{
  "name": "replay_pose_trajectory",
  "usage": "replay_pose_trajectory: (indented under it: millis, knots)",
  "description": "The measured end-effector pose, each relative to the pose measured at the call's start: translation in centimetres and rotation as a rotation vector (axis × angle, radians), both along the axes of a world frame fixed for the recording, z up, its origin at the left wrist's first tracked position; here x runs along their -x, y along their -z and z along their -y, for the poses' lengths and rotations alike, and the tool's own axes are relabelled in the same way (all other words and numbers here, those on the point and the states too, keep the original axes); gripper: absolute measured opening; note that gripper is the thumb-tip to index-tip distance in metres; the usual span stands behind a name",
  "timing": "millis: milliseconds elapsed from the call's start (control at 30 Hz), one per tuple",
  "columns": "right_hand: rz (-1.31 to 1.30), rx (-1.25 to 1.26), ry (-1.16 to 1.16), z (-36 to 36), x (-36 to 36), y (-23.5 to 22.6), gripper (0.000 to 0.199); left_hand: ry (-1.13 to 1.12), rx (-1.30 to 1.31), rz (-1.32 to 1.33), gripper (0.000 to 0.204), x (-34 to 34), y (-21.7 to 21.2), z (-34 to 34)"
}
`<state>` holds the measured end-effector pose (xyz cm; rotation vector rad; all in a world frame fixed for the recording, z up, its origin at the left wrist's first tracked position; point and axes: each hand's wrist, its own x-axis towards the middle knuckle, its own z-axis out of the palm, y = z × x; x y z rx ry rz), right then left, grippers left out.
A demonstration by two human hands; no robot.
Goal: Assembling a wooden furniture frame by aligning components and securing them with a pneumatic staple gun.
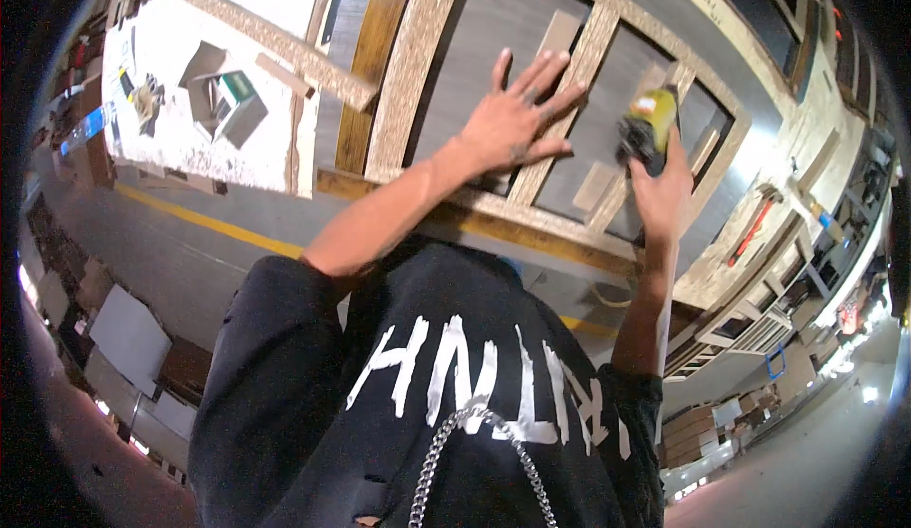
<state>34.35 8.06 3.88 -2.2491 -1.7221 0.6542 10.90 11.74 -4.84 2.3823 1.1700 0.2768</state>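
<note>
A chipboard frame [590, 54] with several openings lies over a dark grey sheet [474, 49] on the bench in front of me. My left hand [517, 125] is open, fingers spread, across the frame's upright bar and the opening beside it. Closed round a yellow-green and black handheld tool [655, 115] is my right hand [666, 191]. The tool is over the right part of the frame, by a crossbar; its exact kind is blurred, and its working end cannot be made out. Short wood blocks [595, 185] lie inside the openings.
To the left, a white board [261, 153] carries an opened cardboard box [195, 92] with a green packet inside. A long chipboard strip [275, 44] reaches toward the frame. At right lie a red-handled tool [752, 234] and slatted wooden frames [731, 333].
</note>
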Motion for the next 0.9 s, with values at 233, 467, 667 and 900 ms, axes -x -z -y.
replay_pose_trajectory:
  millis: [233,467,667,900]
  knots:
    - [-0.027,-0.272,-0.124,6.5,2.5,2.4,0.041,0.026,-0.183,-0.031,0.067,0.2,1.5,0.9]
    - [0.146,-0.301,0.578,13.3,-9.2,4.3,0.052,-0.087,-0.139,0.06,0.067,0.0,1.1,4.2]
    - [-0.332,-0.038,0.652,9.9,-19.6,7.8,0.057,-0.593,-0.397,0.149,0.041,7.9,-1.1,4.3]
    - [-0.418,-0.198,0.662,4.8,-20.9,10.2,0.044,-0.561,-0.349,-0.074,0.057,13.6,0.6,6.3]
